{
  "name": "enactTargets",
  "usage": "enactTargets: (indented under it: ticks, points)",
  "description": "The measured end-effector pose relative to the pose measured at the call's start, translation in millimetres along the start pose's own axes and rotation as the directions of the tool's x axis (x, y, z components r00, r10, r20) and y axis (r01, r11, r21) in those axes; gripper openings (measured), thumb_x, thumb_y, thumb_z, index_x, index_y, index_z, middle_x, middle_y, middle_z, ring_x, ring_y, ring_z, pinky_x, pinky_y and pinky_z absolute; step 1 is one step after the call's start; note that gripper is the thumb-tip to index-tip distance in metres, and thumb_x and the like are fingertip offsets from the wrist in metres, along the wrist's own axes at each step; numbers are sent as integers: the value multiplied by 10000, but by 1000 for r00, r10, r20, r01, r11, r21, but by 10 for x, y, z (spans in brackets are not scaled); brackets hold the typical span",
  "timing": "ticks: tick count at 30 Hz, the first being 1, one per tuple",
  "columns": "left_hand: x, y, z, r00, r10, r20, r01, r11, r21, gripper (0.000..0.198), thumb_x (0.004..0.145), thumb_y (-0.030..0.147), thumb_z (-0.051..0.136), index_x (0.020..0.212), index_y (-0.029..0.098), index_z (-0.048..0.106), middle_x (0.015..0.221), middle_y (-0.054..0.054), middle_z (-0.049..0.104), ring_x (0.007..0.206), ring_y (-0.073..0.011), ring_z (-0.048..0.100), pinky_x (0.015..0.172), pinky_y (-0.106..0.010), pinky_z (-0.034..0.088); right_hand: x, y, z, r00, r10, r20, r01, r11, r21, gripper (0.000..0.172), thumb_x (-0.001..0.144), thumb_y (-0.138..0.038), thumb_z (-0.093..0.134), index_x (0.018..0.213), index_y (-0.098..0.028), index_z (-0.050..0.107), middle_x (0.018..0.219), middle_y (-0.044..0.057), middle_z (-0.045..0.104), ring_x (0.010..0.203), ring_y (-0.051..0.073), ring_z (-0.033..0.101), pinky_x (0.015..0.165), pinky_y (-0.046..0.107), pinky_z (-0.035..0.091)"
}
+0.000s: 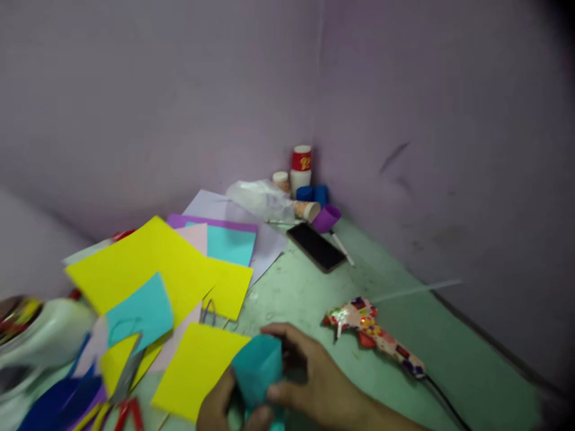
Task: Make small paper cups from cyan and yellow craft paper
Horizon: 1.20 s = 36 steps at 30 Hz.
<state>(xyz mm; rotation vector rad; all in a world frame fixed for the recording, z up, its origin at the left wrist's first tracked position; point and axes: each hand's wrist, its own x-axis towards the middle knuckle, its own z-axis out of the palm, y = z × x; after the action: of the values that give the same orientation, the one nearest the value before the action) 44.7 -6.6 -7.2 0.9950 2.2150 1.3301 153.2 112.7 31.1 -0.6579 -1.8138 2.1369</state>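
A teal piece of folded paper (258, 368) is held upright between my two hands at the bottom middle of the view. My left hand (220, 404) grips its lower left side, with its thumb in front. From the right, my right hand (314, 377) wraps its fingers behind the paper and presses the thumb on its front. The lower end of the folded paper is partly hidden by the fingers. Just left of the hands lies a yellow sheet (197, 365). A flower-patterned glue gun (381, 341) with a glue stick and a cord rests to the right.
Yellow sheets (144, 263) and a light blue sheet (146, 305) overlap on the left. Scissors (130, 374) lie at the lower left near a white container (54, 335). A phone (317, 246), a purple cup (327, 218) and a plastic bag (260, 200) sit toward the wall corner.
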Motion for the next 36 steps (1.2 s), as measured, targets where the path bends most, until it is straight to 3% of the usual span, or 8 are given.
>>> enactTargets:
  ticks: [3, 6, 10, 14, 18, 27, 31, 36]
  points:
    - [-125, 142, -256, 991, -56, 122, 74, 986, -148, 568, 676, 581, 638, 1080, 183, 646, 1034, -77, 713, 933, -277, 667, 842, -362, 537, 6, -46, 14, 999, 19, 45, -23, 994, 103, 522, 622, -267, 728, 1110, -179, 567, 973, 78, 653, 900, 239, 613, 812, 396, 488]
    - [-104, 238, -335, 976, -65, 207, 90, 990, -112, 522, 715, 513, 631, 1105, 167, 621, 1055, -82, 704, 946, -262, 660, 833, -354, 535, 18, -58, 15, 997, 10, 78, -20, 991, 130, 506, 634, -264, 730, 1102, -182, 556, 987, 73, 649, 923, 237, 613, 828, 399, 485]
    - [-100, 240, -283, 990, -104, 98, 94, 991, 96, 452, 731, 435, 621, 1100, 177, 590, 1042, -81, 689, 930, -255, 648, 809, -382, 533, -35, -67, 44, 996, -81, 43, 80, 997, 13, 587, 634, -256, 748, 1176, -214, 528, 1161, 84, 604, 1040, 251, 586, 927, 430, 445]
    - [-153, 195, -185, 988, 142, 55, -151, 962, 226, 382, 758, 357, 592, 1106, 205, 554, 1052, -88, 658, 911, -241, 632, 803, -384, 515, -97, -68, 121, 996, -89, 18, 90, 995, -35, 782, 562, -221, 804, 1259, -241, 452, 1318, 101, 517, 1211, 281, 489, 1033, 468, 358]
    - [-189, 210, -101, 977, 209, 51, -215, 947, 239, 318, 793, 276, 536, 1107, 229, 548, 1032, -76, 653, 899, -229, 628, 787, -380, 505, -115, -37, 177, 996, -86, 10, 86, 995, -41, 908, 543, -218, 809, 1323, -225, 345, 1315, 124, 511, 1207, 281, 496, 1033, 471, 357]
    - [-221, 276, -44, 958, 284, -36, -258, 911, 323, 349, 733, 255, 608, 1073, 204, 549, 982, -78, 650, 893, -230, 614, 789, -386, 498, -90, 114, 190, 961, -259, -103, 227, 942, -246, 795, 667, -345, 747, 1331, -235, 323, 1273, 137, 546, 1135, 298, 557, 976, 490, 420]
    - [-179, 220, -164, 934, 348, -78, -313, 905, 288, 530, 747, 401, 627, 1196, 168, 468, 1149, -136, 588, 1047, -284, 547, 906, -468, 434, 24, 3, -12, 927, -271, -259, 270, 962, -40, 715, 693, -411, 735, 1284, -223, 379, 1216, 145, 590, 1054, 291, 617, 880, 454, 502]
    - [-148, 217, -324, 886, 401, -232, -351, 908, 228, 407, 878, 439, 430, 1197, 187, 456, 1122, -104, 570, 1081, -262, 509, 934, -440, 389, 105, -116, -288, 834, -344, -432, 426, 898, 108, 744, 695, -416, 740, 1300, -223, 352, 1232, 142, 582, 1101, 280, 596, 886, 423, 505]
